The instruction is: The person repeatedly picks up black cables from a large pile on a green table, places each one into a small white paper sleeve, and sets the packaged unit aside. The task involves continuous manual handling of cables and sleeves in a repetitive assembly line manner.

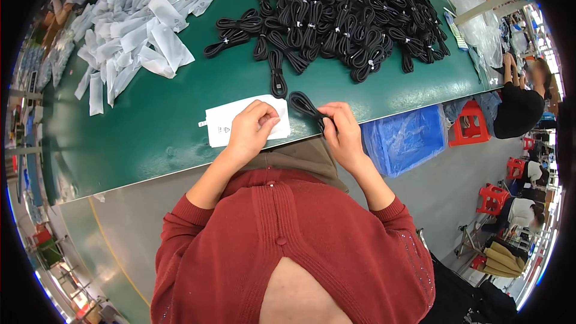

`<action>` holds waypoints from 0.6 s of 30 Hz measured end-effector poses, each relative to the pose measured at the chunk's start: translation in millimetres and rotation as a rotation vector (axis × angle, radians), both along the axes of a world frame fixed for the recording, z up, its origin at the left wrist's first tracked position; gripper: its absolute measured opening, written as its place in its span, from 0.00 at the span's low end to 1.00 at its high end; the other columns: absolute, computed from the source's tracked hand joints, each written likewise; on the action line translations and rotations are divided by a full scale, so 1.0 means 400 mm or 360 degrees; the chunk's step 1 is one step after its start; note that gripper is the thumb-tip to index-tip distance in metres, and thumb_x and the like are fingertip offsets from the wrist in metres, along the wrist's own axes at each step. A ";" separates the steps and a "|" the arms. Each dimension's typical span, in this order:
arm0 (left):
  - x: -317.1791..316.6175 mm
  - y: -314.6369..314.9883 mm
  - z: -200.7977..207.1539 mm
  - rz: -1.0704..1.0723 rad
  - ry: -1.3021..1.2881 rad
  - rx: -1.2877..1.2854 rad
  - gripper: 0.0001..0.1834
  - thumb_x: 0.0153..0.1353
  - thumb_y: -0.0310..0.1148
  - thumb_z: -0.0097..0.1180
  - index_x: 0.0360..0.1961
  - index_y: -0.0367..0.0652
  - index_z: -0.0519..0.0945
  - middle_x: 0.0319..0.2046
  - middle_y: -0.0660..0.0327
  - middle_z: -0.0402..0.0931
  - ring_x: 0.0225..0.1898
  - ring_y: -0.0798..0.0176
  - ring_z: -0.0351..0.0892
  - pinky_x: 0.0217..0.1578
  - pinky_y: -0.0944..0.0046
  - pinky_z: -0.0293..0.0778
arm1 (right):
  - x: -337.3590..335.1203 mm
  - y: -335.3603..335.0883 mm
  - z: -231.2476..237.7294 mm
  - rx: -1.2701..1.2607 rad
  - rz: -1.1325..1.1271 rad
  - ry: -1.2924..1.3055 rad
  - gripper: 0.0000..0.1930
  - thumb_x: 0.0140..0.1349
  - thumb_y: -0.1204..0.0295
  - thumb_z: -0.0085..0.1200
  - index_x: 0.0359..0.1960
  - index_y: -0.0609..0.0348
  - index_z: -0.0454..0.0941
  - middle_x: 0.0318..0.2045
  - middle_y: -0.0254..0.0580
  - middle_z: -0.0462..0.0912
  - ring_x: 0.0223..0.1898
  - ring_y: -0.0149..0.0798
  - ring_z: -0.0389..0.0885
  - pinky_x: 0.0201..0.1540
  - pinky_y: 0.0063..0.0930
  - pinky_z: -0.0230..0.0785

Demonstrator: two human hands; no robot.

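A coiled black cable (305, 105) is gripped in my right hand (342, 129), just above the table's near edge; its loop points to the far left. My left hand (254, 127) rests over a flat stack of white plastic bags (225, 117), thumb and fingertips pinched together at the right part of the top bag. The cable's loop is close to the stack's right side. One more bundled cable (276, 75) lies on the table just beyond the bags. The fingers of my left hand partly hide the bag's edge.
A big heap of bundled black cables (354, 18) covers the far middle of the green table (150, 138). Filled white bags (144, 24) are piled at far left. Below the table's right edge stand a blue lined bin (405, 141) and a red stool (471, 123); a person (522, 105) sits beyond.
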State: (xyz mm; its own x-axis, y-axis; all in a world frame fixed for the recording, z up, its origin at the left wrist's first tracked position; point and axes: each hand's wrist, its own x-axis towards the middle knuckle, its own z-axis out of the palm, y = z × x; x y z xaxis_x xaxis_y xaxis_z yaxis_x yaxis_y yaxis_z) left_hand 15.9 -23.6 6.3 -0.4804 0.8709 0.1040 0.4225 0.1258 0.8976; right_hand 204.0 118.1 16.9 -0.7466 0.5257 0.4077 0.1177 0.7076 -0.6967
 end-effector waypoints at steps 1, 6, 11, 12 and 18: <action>-0.001 0.000 0.002 0.0004 -0.0026 -0.0005 0.04 0.56 0.21 0.62 0.31 0.37 0.79 0.28 0.62 0.74 0.29 0.68 0.70 0.32 0.68 0.67 | 0.007 -0.008 0.002 0.0093 0.0014 -0.0001 0.14 0.58 0.85 0.53 0.47 0.66 0.75 0.43 0.50 0.75 0.36 0.47 0.79 0.38 0.34 0.75; -0.007 0.002 -0.002 0.0033 -0.0061 0.0040 0.04 0.56 0.22 0.62 0.32 0.36 0.78 0.28 0.60 0.75 0.27 0.66 0.70 0.32 0.66 0.70 | 0.028 -0.016 0.003 0.0407 0.0204 -0.0093 0.19 0.51 0.86 0.56 0.48 0.67 0.74 0.43 0.50 0.75 0.42 0.51 0.79 0.43 0.38 0.75; -0.012 -0.005 0.008 -0.0039 -0.0120 0.0045 0.03 0.58 0.22 0.61 0.32 0.36 0.78 0.30 0.63 0.74 0.31 0.70 0.70 0.35 0.70 0.67 | 0.029 0.005 0.028 0.0713 0.0472 -0.0198 0.24 0.46 0.83 0.58 0.50 0.67 0.74 0.45 0.50 0.75 0.44 0.50 0.78 0.46 0.40 0.73; -0.012 -0.007 0.012 -0.0067 -0.0099 0.0059 0.04 0.58 0.22 0.61 0.32 0.36 0.78 0.31 0.63 0.74 0.31 0.69 0.70 0.35 0.69 0.68 | 0.028 0.009 0.036 0.0712 0.0519 -0.0194 0.23 0.47 0.83 0.58 0.49 0.67 0.75 0.44 0.50 0.75 0.42 0.50 0.78 0.44 0.39 0.74; -0.001 -0.017 0.026 -0.0196 0.0066 0.0174 0.04 0.57 0.20 0.61 0.32 0.35 0.77 0.34 0.60 0.75 0.34 0.63 0.73 0.36 0.66 0.71 | 0.017 0.015 0.028 0.0533 0.0579 -0.0167 0.17 0.55 0.83 0.55 0.49 0.64 0.77 0.41 0.47 0.75 0.38 0.46 0.77 0.40 0.34 0.73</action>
State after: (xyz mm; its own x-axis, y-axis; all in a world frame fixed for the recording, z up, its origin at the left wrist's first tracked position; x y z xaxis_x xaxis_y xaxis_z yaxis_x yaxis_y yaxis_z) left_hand 15.4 -30.5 16.8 -0.3641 0.9053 0.2188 0.4654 -0.0266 0.8847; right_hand 210.8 124.0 28.1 -0.9033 0.0767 0.4222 -0.1209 0.8985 -0.4219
